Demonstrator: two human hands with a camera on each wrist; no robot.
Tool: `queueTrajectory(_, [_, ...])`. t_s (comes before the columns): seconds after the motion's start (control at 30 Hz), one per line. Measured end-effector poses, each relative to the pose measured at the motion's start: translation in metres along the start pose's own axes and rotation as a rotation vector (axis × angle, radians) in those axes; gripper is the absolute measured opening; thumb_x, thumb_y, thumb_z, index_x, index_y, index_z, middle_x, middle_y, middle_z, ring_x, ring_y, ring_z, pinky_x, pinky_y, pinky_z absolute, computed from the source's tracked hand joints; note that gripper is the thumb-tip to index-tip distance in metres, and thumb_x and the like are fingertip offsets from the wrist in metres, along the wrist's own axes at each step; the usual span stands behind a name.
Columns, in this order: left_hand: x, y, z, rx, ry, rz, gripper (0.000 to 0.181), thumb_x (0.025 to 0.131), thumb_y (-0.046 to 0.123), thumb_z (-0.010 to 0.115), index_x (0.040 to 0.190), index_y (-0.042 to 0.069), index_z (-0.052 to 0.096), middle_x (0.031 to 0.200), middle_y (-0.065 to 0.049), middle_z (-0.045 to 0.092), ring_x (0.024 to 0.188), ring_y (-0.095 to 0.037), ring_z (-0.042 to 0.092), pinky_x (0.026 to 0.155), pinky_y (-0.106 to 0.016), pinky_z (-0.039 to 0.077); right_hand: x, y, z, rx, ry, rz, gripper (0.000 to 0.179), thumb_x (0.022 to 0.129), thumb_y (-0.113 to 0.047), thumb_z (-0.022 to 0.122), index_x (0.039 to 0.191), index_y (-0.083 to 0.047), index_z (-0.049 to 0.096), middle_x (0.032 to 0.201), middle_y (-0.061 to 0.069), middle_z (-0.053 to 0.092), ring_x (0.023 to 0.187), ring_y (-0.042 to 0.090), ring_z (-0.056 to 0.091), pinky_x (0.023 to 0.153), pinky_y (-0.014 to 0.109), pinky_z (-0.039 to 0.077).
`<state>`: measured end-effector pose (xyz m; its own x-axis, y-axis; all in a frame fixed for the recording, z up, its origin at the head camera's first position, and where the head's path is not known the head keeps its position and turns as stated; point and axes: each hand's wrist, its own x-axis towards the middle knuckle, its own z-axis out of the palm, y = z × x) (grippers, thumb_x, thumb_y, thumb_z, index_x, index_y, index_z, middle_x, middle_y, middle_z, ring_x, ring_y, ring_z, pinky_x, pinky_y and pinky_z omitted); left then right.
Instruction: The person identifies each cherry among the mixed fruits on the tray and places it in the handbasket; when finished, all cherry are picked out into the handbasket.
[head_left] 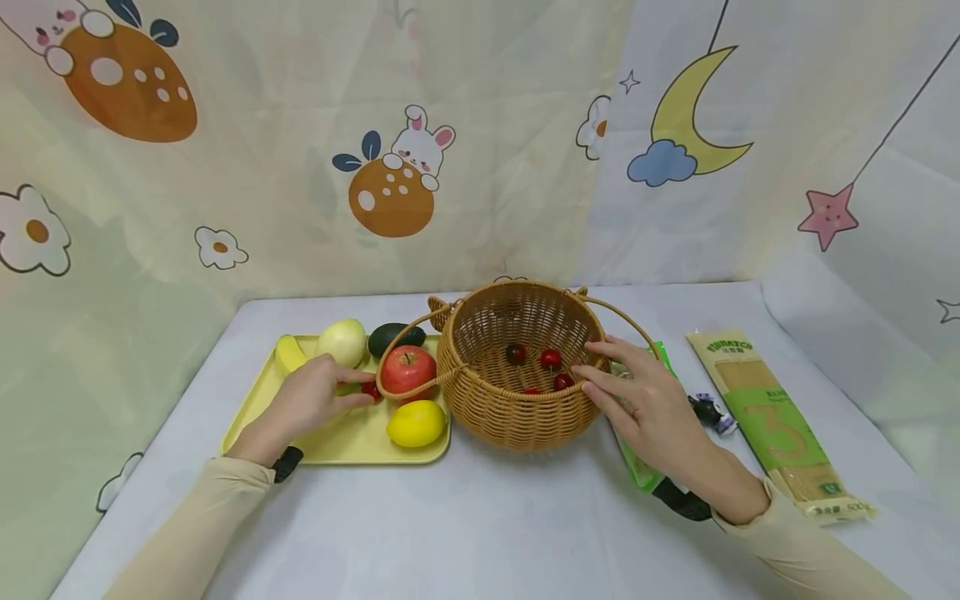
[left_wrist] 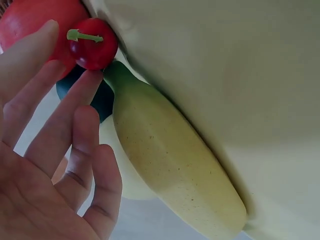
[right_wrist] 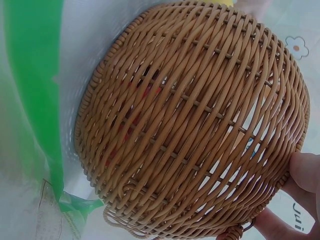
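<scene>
My left hand (head_left: 315, 400) reaches over the yellow tray (head_left: 337, 450) to a red cherry (left_wrist: 95, 45) with a green stem. Its fingers are spread beside the cherry; one fingertip appears to touch it, and no firm grip shows. A banana (left_wrist: 170, 155) lies close below these fingers. The wicker basket (head_left: 525, 417) stands right of the tray, several cherries (head_left: 551, 358) inside. My right hand (head_left: 645, 400) holds the basket's right rim. A loop of the basket's handle hangs over the red apple (head_left: 408, 367) on the tray.
Also on the tray are a lemon (head_left: 416, 423), a dark green avocado-like fruit (head_left: 390, 337) and a pale round fruit (head_left: 342, 342). On the right lie a green package (head_left: 641, 475), partly hidden by my right hand, a small dark wrapped item (head_left: 708, 412) and a noodle packet (head_left: 780, 425).
</scene>
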<state>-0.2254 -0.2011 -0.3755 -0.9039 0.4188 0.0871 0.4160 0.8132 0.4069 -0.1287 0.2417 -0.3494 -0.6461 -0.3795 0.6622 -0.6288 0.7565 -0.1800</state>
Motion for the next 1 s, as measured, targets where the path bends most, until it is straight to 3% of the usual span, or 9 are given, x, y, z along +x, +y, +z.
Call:
queueTrajectory(0.13, [0.0, 0.002, 0.002, 0.053, -0.002, 0.015, 0.027, 0.085, 0.026, 0.084, 0.112, 0.022, 0.082, 0.095, 0.003, 0.081, 0.071, -0.014, 0.046, 0.059, -0.027, 0.033, 0.0, 0.0, 0.0, 0.001, 0.001, 0.0, 0.03, 0.09, -0.006, 0.075, 0.119, -0.011, 0.078, 0.136, 0.018, 0.065, 0.133, 0.04, 0.054, 0.1, 0.058, 0.046])
queueTrajectory(0.3, [0.001, 0.002, 0.004, 0.095, 0.0, 0.045, 0.025, 0.084, 0.024, 0.085, 0.109, 0.023, 0.083, 0.094, 0.005, 0.081, 0.072, -0.013, 0.049, 0.061, -0.027, 0.037, 0.0, 0.0, 0.0, -0.001, 0.001, 0.0, 0.03, 0.09, -0.006, 0.075, 0.119, -0.011, 0.078, 0.136, 0.018, 0.065, 0.132, 0.04, 0.055, 0.101, 0.058, 0.045])
queueTrajectory(0.67, [0.006, 0.003, 0.002, 0.081, -0.049, 0.081, 0.017, 0.083, 0.025, 0.085, 0.099, 0.031, 0.083, 0.085, 0.016, 0.077, 0.07, -0.01, 0.054, 0.062, -0.027, 0.039, -0.001, 0.0, 0.001, -0.004, 0.002, -0.007, 0.03, 0.09, -0.006, 0.075, 0.119, -0.011, 0.078, 0.137, 0.017, 0.064, 0.131, 0.039, 0.055, 0.097, 0.055, 0.047])
queueTrajectory(0.87, [0.012, 0.004, 0.001, 0.079, -0.086, 0.095, 0.01, 0.085, 0.024, 0.084, 0.094, 0.03, 0.083, 0.078, 0.016, 0.074, 0.067, -0.009, 0.052, 0.059, -0.026, 0.037, -0.001, 0.0, 0.001, -0.006, 0.005, -0.002, 0.03, 0.09, -0.007, 0.075, 0.12, -0.012, 0.078, 0.137, 0.016, 0.065, 0.132, 0.039, 0.055, 0.099, 0.056, 0.046])
queueTrajectory(1.0, [0.013, 0.004, 0.001, 0.063, -0.104, 0.07, 0.009, 0.085, 0.025, 0.084, 0.092, 0.029, 0.083, 0.077, 0.015, 0.074, 0.067, -0.01, 0.052, 0.059, -0.026, 0.037, -0.001, 0.0, 0.001, -0.009, 0.008, -0.001, 0.03, 0.09, -0.008, 0.075, 0.12, -0.013, 0.078, 0.136, 0.016, 0.065, 0.133, 0.039, 0.055, 0.1, 0.057, 0.045])
